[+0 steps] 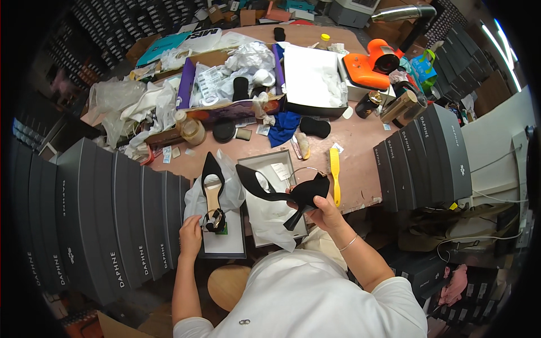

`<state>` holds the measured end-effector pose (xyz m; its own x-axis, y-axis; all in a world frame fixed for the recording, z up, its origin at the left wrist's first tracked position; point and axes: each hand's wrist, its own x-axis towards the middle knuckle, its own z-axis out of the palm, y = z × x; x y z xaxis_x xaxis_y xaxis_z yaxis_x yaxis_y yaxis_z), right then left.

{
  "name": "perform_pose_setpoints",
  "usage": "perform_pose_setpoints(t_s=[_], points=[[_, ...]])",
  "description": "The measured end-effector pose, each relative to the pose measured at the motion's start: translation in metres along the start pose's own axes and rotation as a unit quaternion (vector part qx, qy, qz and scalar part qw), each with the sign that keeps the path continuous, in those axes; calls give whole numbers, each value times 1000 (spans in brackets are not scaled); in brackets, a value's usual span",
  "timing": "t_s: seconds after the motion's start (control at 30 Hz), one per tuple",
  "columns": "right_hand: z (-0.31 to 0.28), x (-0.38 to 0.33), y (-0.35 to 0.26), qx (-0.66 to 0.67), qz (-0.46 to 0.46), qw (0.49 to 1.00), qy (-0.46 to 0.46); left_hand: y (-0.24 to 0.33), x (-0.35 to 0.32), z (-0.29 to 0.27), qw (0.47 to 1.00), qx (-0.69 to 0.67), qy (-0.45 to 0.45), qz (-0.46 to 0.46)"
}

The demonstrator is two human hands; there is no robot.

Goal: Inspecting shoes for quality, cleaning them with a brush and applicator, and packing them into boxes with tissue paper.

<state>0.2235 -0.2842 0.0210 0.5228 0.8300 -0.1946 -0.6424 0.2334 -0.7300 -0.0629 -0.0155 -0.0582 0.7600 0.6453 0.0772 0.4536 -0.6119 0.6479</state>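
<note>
Head view only: right hand (322,209) closed around the heel end of a black pointed high-heeled shoe (282,193), held up off the table over an open grey shoebox (265,163) lined with white tissue paper (270,217); toe points left, stiletto heel angles down toward the person. Thin bracelet on the right wrist. Left hand (190,236) lower left, fingers resting at the heel of a second black shoe (212,188) that lies sole-up, tan insole showing, toe pointing away, on a plastic bag (228,180) over a box lid (222,239); grip there loosely curled, cannot tell if it is actually clamped. Yellow brush (335,172) just right of the open box on the pinkish table (360,152). Stacks of dark grey shoeboxes (112,214) left of the person, another stack (425,152) right. Farther back: crumpled white paper (248,62), blue cloth (283,127), orange handheld device (369,65).
</note>
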Motion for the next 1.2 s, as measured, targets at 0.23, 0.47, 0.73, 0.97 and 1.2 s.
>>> perform_pose_setpoints(t_s=[0.23,0.47,0.73,0.97,1.2], points=[[-13,7,58,-617,-134,757,-169,-21,38,21,983,91,-92,129],[-27,21,64,-761,-86,591,-253,-24,62,25,932,206,-226,194],[-56,59,93,-791,-186,511,-279,-22,81,40,909,252,-234,235],[18,57,1,-629,-3,754,-191,87,95,-30,982,-114,-45,146],[55,29,-42,-412,-3,890,-196,148,67,-65,868,-358,-341,39]])
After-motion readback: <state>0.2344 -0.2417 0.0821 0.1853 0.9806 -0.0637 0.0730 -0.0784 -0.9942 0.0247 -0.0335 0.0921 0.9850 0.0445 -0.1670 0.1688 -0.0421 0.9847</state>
